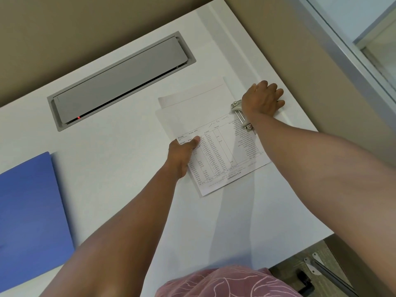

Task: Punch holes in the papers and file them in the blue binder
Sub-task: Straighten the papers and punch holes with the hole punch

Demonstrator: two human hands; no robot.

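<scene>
On papers and punch: both hands.

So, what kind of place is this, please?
Probably an office or meeting room: a white desk with a built-in grey cable hatch, printed invoice-like papers and a blue binder, with a glass partition alongside.

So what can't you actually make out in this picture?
- Metal hole punch, head view: mostly hidden under the right hand.
- Printed white papers: text too small to read; the sheet count is unclear; the left hand covers part.
- Flat blue binder: cut off by the left edge.
</scene>
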